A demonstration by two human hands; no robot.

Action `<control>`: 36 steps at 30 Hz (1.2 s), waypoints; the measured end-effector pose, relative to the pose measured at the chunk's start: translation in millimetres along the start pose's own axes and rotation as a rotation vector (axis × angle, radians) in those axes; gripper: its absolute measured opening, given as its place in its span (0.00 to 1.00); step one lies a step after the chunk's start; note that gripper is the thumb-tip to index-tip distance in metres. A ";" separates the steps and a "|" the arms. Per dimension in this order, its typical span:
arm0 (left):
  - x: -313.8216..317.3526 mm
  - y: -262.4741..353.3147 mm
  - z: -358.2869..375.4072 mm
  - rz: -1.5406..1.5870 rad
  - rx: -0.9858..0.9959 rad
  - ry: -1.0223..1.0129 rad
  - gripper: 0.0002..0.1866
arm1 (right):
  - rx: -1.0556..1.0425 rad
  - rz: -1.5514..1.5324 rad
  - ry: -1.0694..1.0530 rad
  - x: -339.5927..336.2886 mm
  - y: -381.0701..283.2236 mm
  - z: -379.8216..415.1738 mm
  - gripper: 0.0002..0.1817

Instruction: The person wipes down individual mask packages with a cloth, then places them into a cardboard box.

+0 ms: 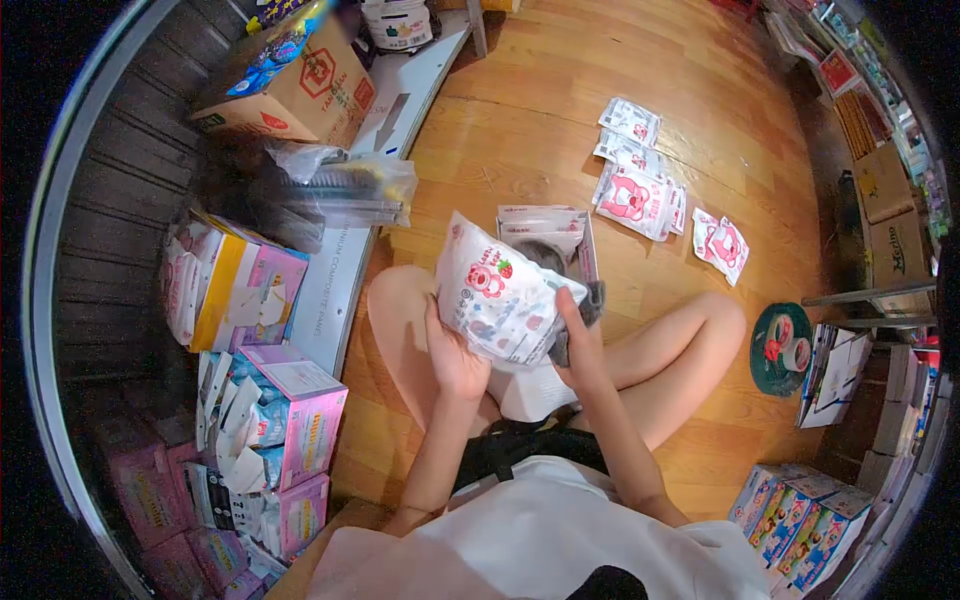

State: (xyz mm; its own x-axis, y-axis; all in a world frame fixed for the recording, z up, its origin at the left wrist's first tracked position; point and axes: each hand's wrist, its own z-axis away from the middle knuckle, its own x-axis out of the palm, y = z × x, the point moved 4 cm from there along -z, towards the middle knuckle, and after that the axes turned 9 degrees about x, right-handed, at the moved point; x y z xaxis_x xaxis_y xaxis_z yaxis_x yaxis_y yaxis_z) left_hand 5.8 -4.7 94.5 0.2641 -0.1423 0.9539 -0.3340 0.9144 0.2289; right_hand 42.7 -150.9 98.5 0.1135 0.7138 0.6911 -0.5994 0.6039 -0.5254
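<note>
A plump white plastic packet (500, 300), printed with a pink bear and a strawberry, is held up tilted over my lap. My left hand (460, 358) supports its lower left side, the thumb lying along the edge. On the opposite side my right hand (583, 345) grips the lower right corner, its thumb on the front. Dark grey fabric (594, 300) shows behind the packet beside my right fingers. Just beyond stands an open box (587, 250) with more printed packets (543, 218) in it, partly hidden by the packet I hold.
Several bear-print packets (630, 200) lie on the wooden floor ahead, one (720, 245) apart. At left, a low shelf (335, 270) carries a cardboard box (300, 90) and pink boxes (310, 410). To the right are a green basket (765, 372) with tape rolls and blue boxes (800, 520).
</note>
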 end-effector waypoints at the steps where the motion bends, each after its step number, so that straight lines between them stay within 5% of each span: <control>1: 7.7 0.1 -2.2 -0.155 0.021 0.088 0.25 | -0.070 0.046 0.109 -3.8 -4.0 8.5 0.25; 5: -0.6 1.8 1.3 -0.615 0.010 0.294 0.29 | -0.391 0.787 0.376 -18.6 -31.9 35.6 0.16; 9: 23.9 -23.8 27.5 -0.472 -0.184 0.048 0.37 | -0.951 1.013 -0.156 3.2 -31.7 51.1 0.22; 12: 35.8 -28.0 33.4 -0.610 -0.038 -0.002 0.39 | -1.097 1.464 -0.554 15.5 -2.5 52.2 0.30; 16: 43.1 -28.5 25.2 -0.113 -0.200 -0.198 0.38 | -0.834 1.526 -0.397 41.4 -8.0 69.6 0.34; 22: 43.7 -35.4 35.6 -0.416 -0.046 -0.086 0.37 | -0.911 1.461 0.092 49.1 -31.9 21.0 0.31; 24: 34.1 -32.8 30.3 -0.421 -0.039 -0.040 0.37 | -0.906 1.481 0.013 57.9 -16.3 30.6 0.31; 26: 43.1 -26.5 20.7 0.045 -0.143 -0.322 0.39 | -0.945 1.500 -0.185 61.2 9.9 58.6 0.31; 32: 41.8 -29.3 23.5 -0.109 -0.065 -0.113 0.38 | -1.014 1.295 0.018 45.9 5.3 51.8 0.34; 36: 60.9 -30.5 26.6 -0.480 -0.030 -0.048 0.32 | -0.994 1.546 0.277 55.8 -14.9 52.2 0.32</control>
State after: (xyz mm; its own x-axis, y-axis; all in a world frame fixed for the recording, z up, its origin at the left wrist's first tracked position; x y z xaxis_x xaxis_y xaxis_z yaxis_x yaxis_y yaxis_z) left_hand 8.0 -51.3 150.8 0.3397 -0.5677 0.7499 -0.1582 0.7515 0.6405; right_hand 16.5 -138.6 170.9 0.1584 0.7322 -0.6624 0.3316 -0.6713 -0.6628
